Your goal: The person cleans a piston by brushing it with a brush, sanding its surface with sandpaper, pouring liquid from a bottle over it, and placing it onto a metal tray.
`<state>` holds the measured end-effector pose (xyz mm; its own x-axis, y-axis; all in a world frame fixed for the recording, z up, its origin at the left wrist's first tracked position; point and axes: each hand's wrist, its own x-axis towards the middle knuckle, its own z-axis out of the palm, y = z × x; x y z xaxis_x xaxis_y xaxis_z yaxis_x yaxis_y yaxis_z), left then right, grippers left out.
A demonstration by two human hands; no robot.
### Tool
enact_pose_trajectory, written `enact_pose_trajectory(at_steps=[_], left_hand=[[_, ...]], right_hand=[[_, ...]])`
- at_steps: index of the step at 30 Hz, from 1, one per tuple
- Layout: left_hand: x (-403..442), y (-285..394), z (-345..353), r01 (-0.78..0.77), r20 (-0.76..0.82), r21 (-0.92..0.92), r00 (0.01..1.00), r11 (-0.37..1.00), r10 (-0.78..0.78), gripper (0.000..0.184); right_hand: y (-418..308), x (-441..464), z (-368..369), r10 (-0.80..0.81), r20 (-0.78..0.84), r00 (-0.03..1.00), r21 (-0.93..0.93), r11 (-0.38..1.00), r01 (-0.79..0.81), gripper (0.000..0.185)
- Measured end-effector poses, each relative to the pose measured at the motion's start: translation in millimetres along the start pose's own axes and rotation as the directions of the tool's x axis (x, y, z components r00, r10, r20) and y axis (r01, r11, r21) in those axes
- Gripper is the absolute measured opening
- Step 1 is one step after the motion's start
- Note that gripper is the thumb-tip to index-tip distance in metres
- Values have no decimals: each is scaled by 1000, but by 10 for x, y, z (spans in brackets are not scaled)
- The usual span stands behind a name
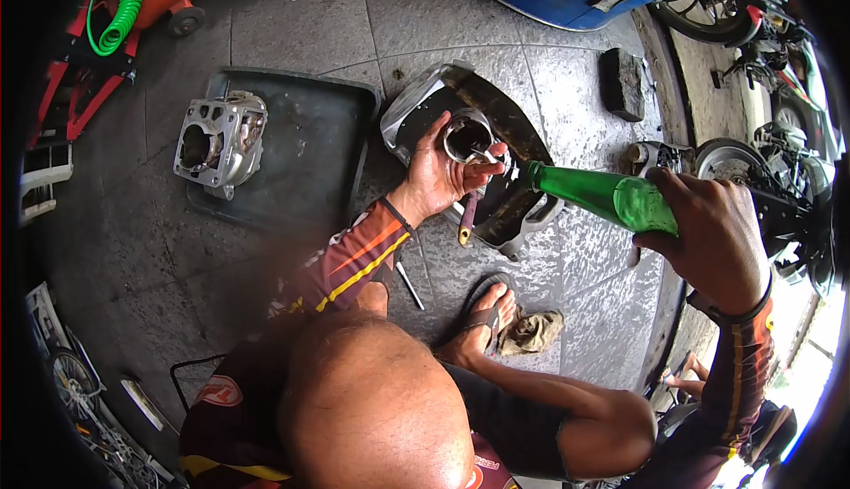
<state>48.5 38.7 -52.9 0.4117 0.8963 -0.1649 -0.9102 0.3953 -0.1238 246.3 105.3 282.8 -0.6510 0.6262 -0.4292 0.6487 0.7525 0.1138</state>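
My left hand (pixel 436 175) holds a hollow, round metal piston (pixel 467 136), its open side facing up, above a cut-open container (pixel 528 124) with dark, wet insides. My right hand (pixel 715 237) is wrapped round the base of a green glass bottle (pixel 591 192). The bottle lies nearly level, its mouth pointing at the piston and a small gap away from my left fingertips. Some clear liquid shows in the bottle. Just below my left fingers is a dark red handle (pixel 467 220) with a yellowish end; its other end is hidden.
A metal engine cylinder (pixel 223 146) sits in a dark tray (pixel 305 208) at the left. A rag (pixel 531 330) and a thin metal rod (pixel 409 285) lie near my sandalled foot (pixel 490 312). A dark block (pixel 623 84) and motorcycle parts (pixel 744 157) stand at the right.
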Motion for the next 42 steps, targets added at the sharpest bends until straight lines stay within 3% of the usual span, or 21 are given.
enact_pose_trajectory(at_steps=[11,20,21,23,24,26,27,30,32,34,42], left_hand=[[17,-14,-69,-28,15,-51,999,998,29,73],[-5,-11,-44,-83,-229,28,970,996,87,49],[0,-24,-24,-119,-263,229,948,966,179,43],[-30,-119,178,-195,-298,560,859,805,415,41],[-26,-85,136,-160,-266,681,855,715,445,52],[44,-122,68,-339,103,881,820,331,564,59],[76,-135,119,-338,235,940,738,44,633,67],[-16,-159,245,-127,403,867,750,-482,526,70],[5,-202,225,-135,409,858,762,-495,502,71],[23,-237,191,-178,533,739,744,-649,403,70],[48,-306,129,-168,536,574,817,-801,213,73]], right_hand=[[33,-2,-16,-2,-48,999,-19,1000,1,46],[174,-51,96,29,-37,999,-13,999,-29,46],[185,-80,128,40,-34,999,2,999,-40,46],[196,-144,186,71,-22,997,32,997,-70,46],[199,-171,204,70,-28,997,33,997,-69,46],[210,-220,244,91,52,995,57,994,-94,47],[223,-244,289,87,47,995,44,995,-89,47],[186,-266,273,88,64,994,66,994,-92,48],[172,-254,250,91,61,994,61,994,-94,47],[193,-234,257,105,44,994,44,993,-107,53],[142,-129,225,38,44,998,37,999,-39,46]])
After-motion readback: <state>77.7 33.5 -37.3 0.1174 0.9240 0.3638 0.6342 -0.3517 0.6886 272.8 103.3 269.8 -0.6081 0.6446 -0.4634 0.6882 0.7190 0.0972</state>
